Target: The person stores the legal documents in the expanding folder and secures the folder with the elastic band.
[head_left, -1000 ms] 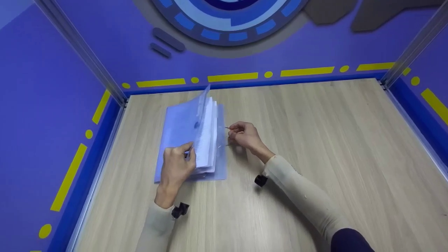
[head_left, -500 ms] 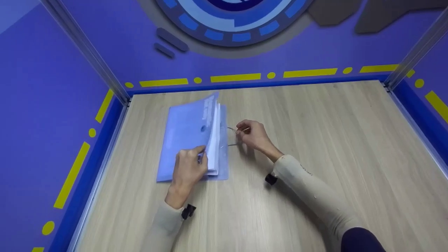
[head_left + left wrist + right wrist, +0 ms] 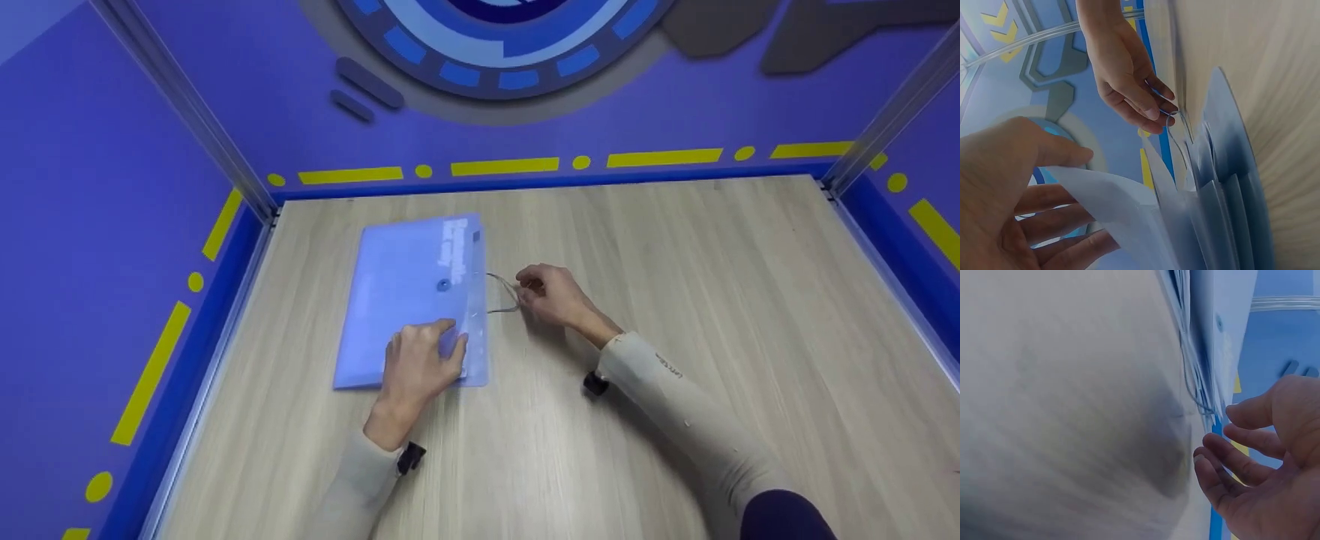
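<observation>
A translucent blue document folder [image 3: 405,300] lies on the table, its cover nearly down over the white inner sheets. My left hand [image 3: 420,360] is at the cover's lower right part, thumb and index finger apart. In the left wrist view, some fingertips pass behind the cover [image 3: 1117,208], and the thumb sits near its edge. A thin cord loop [image 3: 504,309] sticks out from the folder's right side. My right hand [image 3: 556,296] is at the loop's outer end. In the right wrist view, its thumb and fingertips stand apart close to the cord [image 3: 1192,385].
The wood-grain table [image 3: 712,315] stretches right of the folder. Blue-purple panels with yellow marks [image 3: 504,165] enclose its back and sides. A dark button [image 3: 444,285] and white lettering [image 3: 454,247] show on the cover.
The folder's raised cover has come down to the right over the inner sheets, with my left hand moving along. My right hand has moved right, and more of the cord loop shows.
</observation>
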Motion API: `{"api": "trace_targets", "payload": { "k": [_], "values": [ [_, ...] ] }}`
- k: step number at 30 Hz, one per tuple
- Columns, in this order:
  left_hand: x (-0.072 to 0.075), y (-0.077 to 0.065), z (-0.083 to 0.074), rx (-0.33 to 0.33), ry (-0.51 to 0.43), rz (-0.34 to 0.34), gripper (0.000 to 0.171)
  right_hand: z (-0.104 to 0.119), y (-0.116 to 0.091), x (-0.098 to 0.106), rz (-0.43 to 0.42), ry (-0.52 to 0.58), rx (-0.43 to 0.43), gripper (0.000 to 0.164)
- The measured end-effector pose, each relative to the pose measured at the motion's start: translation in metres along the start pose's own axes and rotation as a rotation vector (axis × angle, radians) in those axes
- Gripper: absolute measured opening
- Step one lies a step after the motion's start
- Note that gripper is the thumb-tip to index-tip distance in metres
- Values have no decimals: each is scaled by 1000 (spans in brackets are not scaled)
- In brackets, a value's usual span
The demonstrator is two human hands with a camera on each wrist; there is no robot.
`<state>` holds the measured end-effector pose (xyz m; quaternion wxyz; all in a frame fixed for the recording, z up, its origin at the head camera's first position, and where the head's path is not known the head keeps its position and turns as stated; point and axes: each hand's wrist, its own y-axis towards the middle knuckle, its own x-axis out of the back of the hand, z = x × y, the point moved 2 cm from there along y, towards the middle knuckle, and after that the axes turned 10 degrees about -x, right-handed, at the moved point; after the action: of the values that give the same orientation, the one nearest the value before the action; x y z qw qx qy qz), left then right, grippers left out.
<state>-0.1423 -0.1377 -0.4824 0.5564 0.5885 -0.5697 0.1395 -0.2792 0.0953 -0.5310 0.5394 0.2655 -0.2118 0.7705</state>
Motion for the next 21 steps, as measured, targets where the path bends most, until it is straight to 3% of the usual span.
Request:
{"api": "trace_targets", "payload": {
  "k": [9, 13, 17, 21],
  "values": [
    [-6, -2, 11, 43, -60, 46, 43, -6, -2, 1, 34, -7, 7, 29],
    [-10, -5, 20, 76, -60, 142, 61, -9, -3, 1, 54, -20, 20, 30],
    [-15, -6, 31, 123, -5, 251, 81, -10, -3, 1, 66, -21, 18, 29],
    [-22, -7, 45, 146, 48, 339, 90, -11, -3, 1, 77, -24, 11, 29]
  ]
}}
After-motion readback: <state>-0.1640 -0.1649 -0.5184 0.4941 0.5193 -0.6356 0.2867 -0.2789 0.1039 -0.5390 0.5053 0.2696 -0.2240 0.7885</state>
